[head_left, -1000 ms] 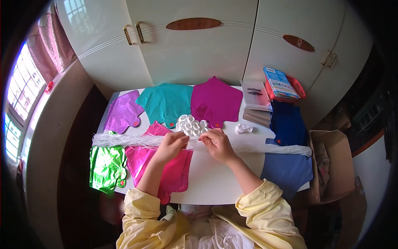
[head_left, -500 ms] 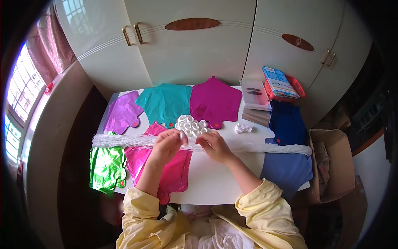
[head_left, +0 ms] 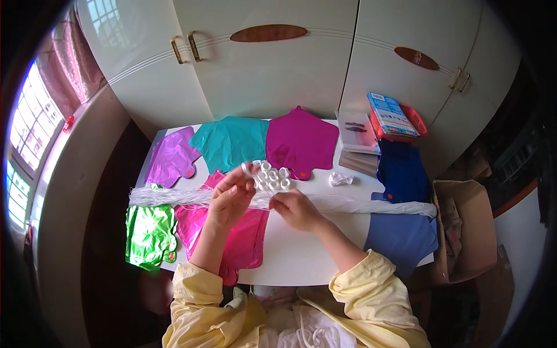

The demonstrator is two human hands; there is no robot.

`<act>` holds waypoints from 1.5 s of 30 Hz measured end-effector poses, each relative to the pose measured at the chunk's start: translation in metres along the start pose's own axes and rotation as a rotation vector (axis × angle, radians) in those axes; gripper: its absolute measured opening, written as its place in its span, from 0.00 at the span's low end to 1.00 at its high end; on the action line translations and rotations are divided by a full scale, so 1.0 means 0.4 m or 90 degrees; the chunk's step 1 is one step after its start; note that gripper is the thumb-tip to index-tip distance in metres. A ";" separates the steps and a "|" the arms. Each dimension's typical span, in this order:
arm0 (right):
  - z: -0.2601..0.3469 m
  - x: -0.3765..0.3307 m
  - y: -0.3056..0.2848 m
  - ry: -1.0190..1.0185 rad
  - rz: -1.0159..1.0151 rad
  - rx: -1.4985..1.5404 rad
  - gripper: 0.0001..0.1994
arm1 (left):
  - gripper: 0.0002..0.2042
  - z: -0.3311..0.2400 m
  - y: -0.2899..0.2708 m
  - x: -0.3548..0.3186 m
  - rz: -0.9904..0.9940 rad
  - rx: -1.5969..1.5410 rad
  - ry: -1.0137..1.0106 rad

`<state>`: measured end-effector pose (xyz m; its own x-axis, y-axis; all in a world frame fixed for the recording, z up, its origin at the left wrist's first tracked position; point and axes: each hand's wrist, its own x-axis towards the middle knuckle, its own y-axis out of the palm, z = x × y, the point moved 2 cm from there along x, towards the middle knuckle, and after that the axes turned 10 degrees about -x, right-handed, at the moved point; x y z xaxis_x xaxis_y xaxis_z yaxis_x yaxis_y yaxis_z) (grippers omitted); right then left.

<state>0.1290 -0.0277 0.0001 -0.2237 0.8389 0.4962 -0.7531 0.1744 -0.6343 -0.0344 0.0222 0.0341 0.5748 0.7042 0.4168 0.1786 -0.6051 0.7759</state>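
My left hand [head_left: 231, 198] is raised over the table's middle, a small white ring [head_left: 250, 169] at its fingertips, blurred by motion. Beside it, my right hand [head_left: 295, 209] has thumb and fingers pinched together. A thin white string [head_left: 264, 184] seems to run from the ring to that pinch. Just beyond both hands lies a cluster of white rings [head_left: 274, 176]. Under the hands, a long bundle of white strings [head_left: 354, 205] stretches across the table from left to right. A pink flat foil balloon [head_left: 241, 238] lies beneath my left forearm.
More flat foil balloons surround the bundle: lilac [head_left: 169, 156], teal [head_left: 229, 144], magenta [head_left: 303, 142], green [head_left: 149, 235] and blue [head_left: 403, 168]. A crumpled white piece [head_left: 340, 179] lies right of the rings. A red basket [head_left: 413, 119] stands back right, a cardboard box [head_left: 481, 232] beyond the right edge.
My left hand has lifted slightly, its fingertips and the ring moving up and left. The right hand has shifted slightly down and left, its fingers closing together.
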 end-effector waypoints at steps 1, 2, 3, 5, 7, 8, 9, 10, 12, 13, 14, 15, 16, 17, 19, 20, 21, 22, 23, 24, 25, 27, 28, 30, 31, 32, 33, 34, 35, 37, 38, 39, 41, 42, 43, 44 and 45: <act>0.006 -0.003 0.005 -0.038 0.021 -0.025 0.06 | 0.21 0.003 -0.005 0.005 -0.036 0.143 0.004; 0.015 -0.007 0.001 -0.044 0.008 -0.032 0.06 | 0.24 0.006 -0.013 0.013 -0.073 0.286 0.008; 0.023 -0.005 -0.010 -0.043 -0.027 -0.005 0.06 | 0.26 0.005 -0.024 0.015 -0.110 0.430 0.015; 0.026 -0.004 -0.037 -0.040 -0.097 0.049 0.06 | 0.11 0.012 -0.028 0.008 -0.015 1.058 0.067; 0.014 -0.004 -0.053 0.036 -0.132 0.078 0.07 | 0.02 0.015 -0.019 0.006 0.138 1.073 0.094; 0.009 -0.001 -0.061 0.056 -0.138 0.087 0.07 | 0.03 0.010 -0.028 0.002 0.052 0.871 0.000; 0.006 0.002 -0.068 0.076 -0.146 0.096 0.07 | 0.03 0.005 -0.034 -0.008 -0.028 0.667 -0.088; -0.007 0.006 -0.055 0.088 -0.131 0.084 0.06 | 0.05 0.000 -0.042 -0.016 -0.104 0.458 -0.169; -0.008 0.007 -0.036 0.017 -0.117 0.001 0.06 | 0.03 -0.006 -0.049 -0.008 -0.080 0.187 -0.081; -0.008 0.006 -0.028 -0.019 -0.108 -0.042 0.05 | 0.04 -0.005 -0.026 -0.001 -0.095 0.073 -0.043; -0.008 0.002 -0.018 -0.018 -0.071 -0.021 0.05 | 0.04 -0.003 -0.007 0.008 -0.141 0.081 -0.018; 0.001 0.001 -0.018 -0.036 -0.051 -0.007 0.05 | 0.05 -0.003 0.015 0.014 -0.187 0.090 0.009; 0.014 0.002 -0.022 -0.055 -0.031 0.007 0.05 | 0.07 -0.005 0.024 0.016 -0.233 0.100 0.036; 0.022 0.001 -0.023 -0.073 -0.011 0.022 0.06 | 0.08 -0.006 0.004 0.012 -0.200 0.339 0.034; 0.010 -0.004 -0.026 -0.029 -0.100 0.081 0.07 | 0.09 -0.003 -0.016 0.014 -0.117 0.807 0.023; 0.002 -0.005 -0.033 0.013 -0.129 0.103 0.08 | 0.07 -0.006 -0.015 0.006 -0.028 0.994 -0.051; -0.007 -0.005 -0.041 0.053 -0.159 0.127 0.09 | 0.07 0.001 -0.015 0.003 0.021 0.986 -0.112; -0.024 -0.007 -0.040 0.081 -0.159 0.081 0.10 | 0.07 0.005 -0.025 -0.006 -0.002 0.738 -0.212; -0.030 -0.007 -0.033 0.089 -0.122 0.064 0.10 | 0.08 0.011 -0.033 -0.016 -0.023 0.486 -0.298; -0.033 -0.004 -0.023 0.097 -0.086 0.049 0.10 | 0.08 0.011 -0.035 -0.017 -0.034 0.399 -0.231; -0.032 -0.001 -0.015 0.105 -0.050 0.034 0.09 | 0.09 0.010 -0.037 -0.017 -0.045 0.311 -0.163; -0.015 0.001 -0.008 0.036 -0.020 0.030 0.09 | 0.09 0.012 -0.040 -0.010 -0.066 0.383 -0.062; -0.007 0.001 -0.008 -0.001 -0.011 0.044 0.08 | 0.08 0.021 -0.038 0.000 -0.076 0.544 -0.026; -0.003 -0.005 -0.015 -0.020 -0.036 0.113 0.08 | 0.08 0.022 -0.018 0.002 -0.057 0.936 -0.028; -0.006 -0.007 -0.024 0.026 -0.045 0.125 0.07 | 0.08 0.018 -0.004 0.008 0.091 1.024 -0.020; -0.008 -0.007 -0.036 0.073 -0.054 0.137 0.07 | 0.08 0.022 -0.025 -0.003 0.011 0.805 -0.179; -0.007 -0.004 -0.043 0.116 -0.063 0.152 0.07 | 0.08 0.027 -0.041 -0.018 -0.066 0.579 -0.320; -0.008 0.001 -0.039 0.125 -0.035 0.132 0.06 | 0.08 0.025 -0.044 -0.019 -0.047 0.434 -0.250; -0.007 0.003 -0.027 0.092 -0.023 0.114 0.06 | 0.08 0.021 -0.047 -0.020 -0.028 0.289 -0.178; -0.008 0.001 -0.007 0.035 -0.004 0.072 0.05 | 0.08 0.020 -0.030 -0.006 -0.052 0.225 -0.089; -0.003 -0.003 -0.010 -0.003 0.016 0.031 0.04 | 0.09 0.022 -0.014 0.005 -0.097 0.308 -0.067; 0.002 -0.004 -0.016 -0.002 0.003 0.044 0.04 | 0.09 0.018 -0.002 0.009 -0.145 0.392 -0.042; 0.005 -0.007 -0.023 -0.002 -0.021 0.070 0.04 | 0.10 0.020 -0.033 0.001 -0.030 0.953 -0.078; -0.004 -0.007 -0.021 0.045 -0.095 0.154 0.05 | 0.10 0.029 -0.040 -0.006 -0.038 0.744 -0.192; -0.008 -0.004 -0.023 0.052 -0.107 0.134 0.06 | 0.10 0.041 -0.050 -0.014 -0.044 0.529 -0.295; -0.012 0.001 -0.027 0.058 -0.119 0.113 0.06 | 0.10 0.042 -0.063 -0.019 -0.001 0.398 -0.259; -0.017 0.003 -0.030 0.066 -0.133 0.093 0.07 | 0.10 0.039 -0.068 -0.018 0.041 0.266 -0.224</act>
<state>0.1420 -0.0251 0.0042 0.0053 0.8421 0.5393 -0.8589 0.2800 -0.4289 -0.0310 0.0281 0.0027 0.8147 0.5373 0.2180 0.3947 -0.7893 0.4704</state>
